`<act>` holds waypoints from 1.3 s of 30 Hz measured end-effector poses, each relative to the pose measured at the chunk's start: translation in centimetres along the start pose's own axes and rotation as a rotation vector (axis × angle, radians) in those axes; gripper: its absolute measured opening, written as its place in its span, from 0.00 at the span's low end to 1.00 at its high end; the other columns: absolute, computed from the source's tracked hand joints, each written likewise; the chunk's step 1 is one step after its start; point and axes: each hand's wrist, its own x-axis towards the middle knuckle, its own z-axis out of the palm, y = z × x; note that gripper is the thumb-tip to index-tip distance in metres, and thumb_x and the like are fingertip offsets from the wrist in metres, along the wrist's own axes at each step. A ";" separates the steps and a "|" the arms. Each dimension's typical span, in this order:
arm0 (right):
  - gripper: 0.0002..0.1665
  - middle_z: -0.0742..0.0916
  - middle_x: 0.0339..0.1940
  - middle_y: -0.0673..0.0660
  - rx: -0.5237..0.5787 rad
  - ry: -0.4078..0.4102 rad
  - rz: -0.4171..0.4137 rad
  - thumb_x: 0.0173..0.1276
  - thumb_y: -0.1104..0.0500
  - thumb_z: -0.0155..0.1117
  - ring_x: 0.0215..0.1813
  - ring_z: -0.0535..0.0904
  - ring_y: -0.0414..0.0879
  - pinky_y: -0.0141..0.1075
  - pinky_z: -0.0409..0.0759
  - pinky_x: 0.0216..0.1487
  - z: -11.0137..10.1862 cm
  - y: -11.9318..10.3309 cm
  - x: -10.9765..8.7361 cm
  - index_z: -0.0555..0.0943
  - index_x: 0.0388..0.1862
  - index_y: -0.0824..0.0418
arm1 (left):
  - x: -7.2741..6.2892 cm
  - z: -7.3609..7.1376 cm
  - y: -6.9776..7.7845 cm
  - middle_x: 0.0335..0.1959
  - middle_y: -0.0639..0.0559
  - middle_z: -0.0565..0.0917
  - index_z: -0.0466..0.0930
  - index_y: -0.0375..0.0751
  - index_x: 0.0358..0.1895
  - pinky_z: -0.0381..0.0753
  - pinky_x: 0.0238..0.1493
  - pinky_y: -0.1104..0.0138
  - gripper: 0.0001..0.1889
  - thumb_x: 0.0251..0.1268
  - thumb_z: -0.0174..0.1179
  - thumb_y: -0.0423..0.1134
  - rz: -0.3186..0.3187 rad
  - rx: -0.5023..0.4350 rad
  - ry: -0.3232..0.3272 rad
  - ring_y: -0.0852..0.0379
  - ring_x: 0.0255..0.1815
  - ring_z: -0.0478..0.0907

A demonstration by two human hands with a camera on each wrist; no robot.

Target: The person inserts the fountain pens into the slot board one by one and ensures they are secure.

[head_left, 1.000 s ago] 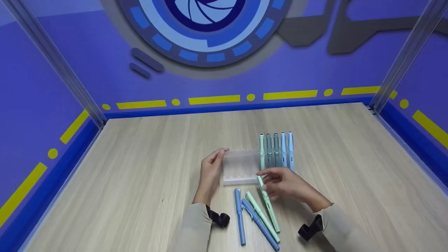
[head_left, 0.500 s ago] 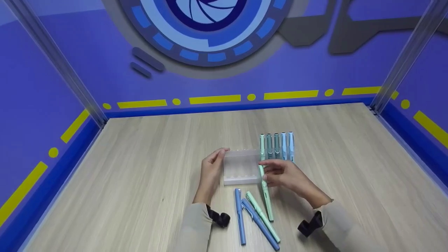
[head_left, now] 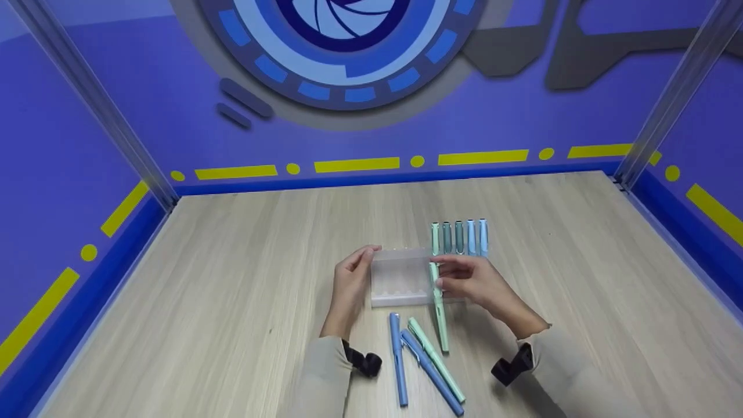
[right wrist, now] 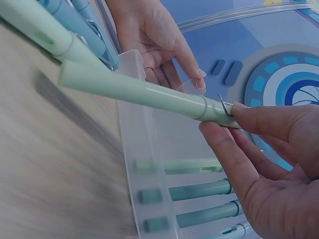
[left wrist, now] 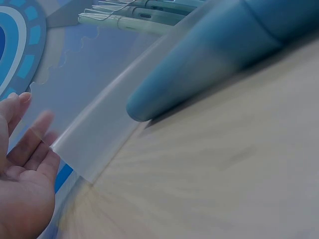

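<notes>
Beyond left wrist's view: held pen (right wrist: 139, 94).

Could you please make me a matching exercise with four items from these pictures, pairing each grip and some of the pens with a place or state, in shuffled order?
Column 1
1. Left grip
2. Right grip
3. Dark green pens
4. Darker blue pens

Column 2
A. In the case
B. Pinching a pale green pen
C. Lying on the table
D. At the case's left edge

Right pairs: 1-D, 2-B, 3-A, 4-C.
</notes>
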 end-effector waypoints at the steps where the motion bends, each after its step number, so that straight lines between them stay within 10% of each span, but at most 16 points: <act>1: 0.26 0.84 0.48 0.64 0.004 0.003 -0.001 0.62 0.64 0.67 0.46 0.83 0.46 0.36 0.86 0.44 0.0 0.0 0.1 0.76 0.60 0.66 | 0.0 0.0 0.0 0.56 0.46 0.82 0.81 0.38 0.53 0.70 0.69 0.63 0.15 0.73 0.53 0.42 -0.003 -0.003 -0.002 0.51 0.65 0.73; 39: 0.26 0.84 0.52 0.61 0.072 0.242 -0.032 0.63 0.65 0.66 0.47 0.83 0.41 0.30 0.84 0.47 -0.2 -2.7 2.2 0.78 0.61 0.59 | 0.9 -0.1 -1.6 0.55 0.49 0.83 0.83 0.42 0.52 0.69 0.70 0.62 0.17 0.71 0.54 0.48 -0.001 -0.022 0.021 0.54 0.66 0.73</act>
